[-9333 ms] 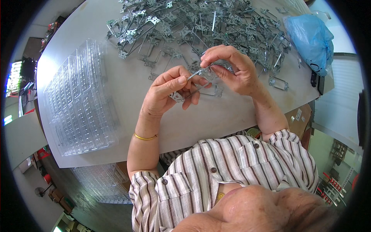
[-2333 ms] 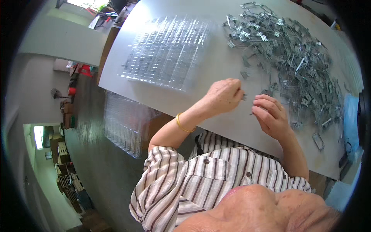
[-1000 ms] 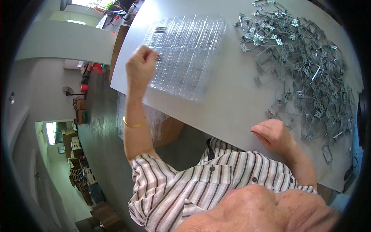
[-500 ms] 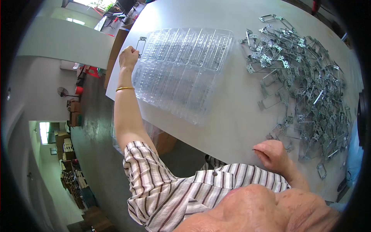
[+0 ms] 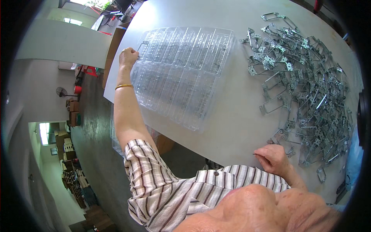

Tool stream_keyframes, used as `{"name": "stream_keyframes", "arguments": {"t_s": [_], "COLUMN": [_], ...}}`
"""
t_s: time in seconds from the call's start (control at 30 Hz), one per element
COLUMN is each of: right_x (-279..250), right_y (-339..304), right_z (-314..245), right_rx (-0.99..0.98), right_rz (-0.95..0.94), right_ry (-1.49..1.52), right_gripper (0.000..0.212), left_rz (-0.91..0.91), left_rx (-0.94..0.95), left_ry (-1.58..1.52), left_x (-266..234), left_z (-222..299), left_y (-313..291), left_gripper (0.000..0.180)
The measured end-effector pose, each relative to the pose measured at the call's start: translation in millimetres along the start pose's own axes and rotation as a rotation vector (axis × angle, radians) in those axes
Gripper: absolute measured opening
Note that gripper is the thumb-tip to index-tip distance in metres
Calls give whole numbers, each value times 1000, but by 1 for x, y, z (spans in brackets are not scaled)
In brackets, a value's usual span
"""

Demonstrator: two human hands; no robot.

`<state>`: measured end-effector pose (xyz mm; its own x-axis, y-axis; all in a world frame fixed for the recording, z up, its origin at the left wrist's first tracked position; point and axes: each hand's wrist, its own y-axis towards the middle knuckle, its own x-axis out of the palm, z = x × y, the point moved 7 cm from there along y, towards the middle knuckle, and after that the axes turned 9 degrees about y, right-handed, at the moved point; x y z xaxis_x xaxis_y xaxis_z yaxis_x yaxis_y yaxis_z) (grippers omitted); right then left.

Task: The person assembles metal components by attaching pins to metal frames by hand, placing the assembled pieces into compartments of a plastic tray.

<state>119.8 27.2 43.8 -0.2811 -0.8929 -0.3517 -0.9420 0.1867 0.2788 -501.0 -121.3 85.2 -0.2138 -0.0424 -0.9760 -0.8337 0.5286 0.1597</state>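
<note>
A clear plastic tray with long moulded compartments lies on the table. Pinched at its lower end, a thin rectangular metal frame is in my left hand, over the tray's far left corner compartment. Whether the frame touches the compartment floor cannot be made out. My right hand rests by the table's near edge, fingers pressed together. A small dark tip shows at its fingertips; what it belongs to is hidden. Beside that hand begins a big heap of similar metal frames.
The pale table carries the tray and the heap. One loose metal frame lies at the heap's near end. Blue plastic hangs along the right edge. Cardboard stands beyond the left edge, and a fan is farther off.
The metal frame in my left hand has moved right and slightly down, from beside the tray to over its far left corner. My right hand stays almost where it was.
</note>
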Motion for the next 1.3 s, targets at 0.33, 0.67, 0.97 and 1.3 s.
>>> {"name": "stream_keyframes", "arguments": {"t_s": [0.33,0.67,0.97,1.3], "right_x": [0,0,0,0], "right_y": [-1,0,-7,-3], "right_z": [-6,-6,6,-2], "right_rx": [7,-16,-61,11], "right_rz": [9,33,36,17], "right_ry": [-3,-20,-55,-29], "right_gripper": [23,20,20,19], "left_rz": [-7,182,159,-93], "left_rx": [28,58,57,11], "left_ry": [50,15,-34,70], "left_x": [4,-35,-48,27], "left_z": [5,25,46,8], "left_y": [-1,-7,-15,7], "left_gripper": [25,26,26,50]}}
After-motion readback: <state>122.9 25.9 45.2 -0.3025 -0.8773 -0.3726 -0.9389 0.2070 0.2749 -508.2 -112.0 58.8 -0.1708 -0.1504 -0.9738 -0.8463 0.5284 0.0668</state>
